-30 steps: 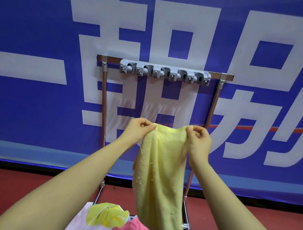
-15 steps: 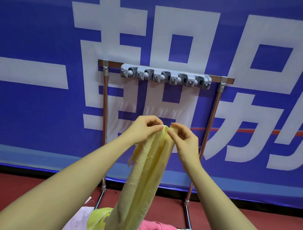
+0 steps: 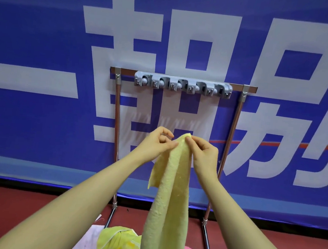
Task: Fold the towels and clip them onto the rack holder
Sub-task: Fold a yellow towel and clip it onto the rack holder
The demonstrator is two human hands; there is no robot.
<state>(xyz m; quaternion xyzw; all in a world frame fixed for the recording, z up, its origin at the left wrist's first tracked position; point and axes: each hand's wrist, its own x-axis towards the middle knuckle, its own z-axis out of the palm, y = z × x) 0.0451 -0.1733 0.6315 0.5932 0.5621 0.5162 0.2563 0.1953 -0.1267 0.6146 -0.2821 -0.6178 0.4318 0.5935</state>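
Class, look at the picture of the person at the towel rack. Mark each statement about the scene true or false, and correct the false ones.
1. Both hands pinch the top of the yellow towel. True: left hand and right hand hold it together.
2. A towel already hangs from the grey clip holder. False: its clips are all empty.
3. The yellow towel hangs as a narrow strip. True.
4. The other towels lie on a shelf of the rack. False: they lie low, in front of it.

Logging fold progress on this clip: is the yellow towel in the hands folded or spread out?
Folded lengthwise. The yellow towel hangs as a narrow doubled strip, its top pinched between the left hand and the right hand. It is not yet clipped to the rack holder.
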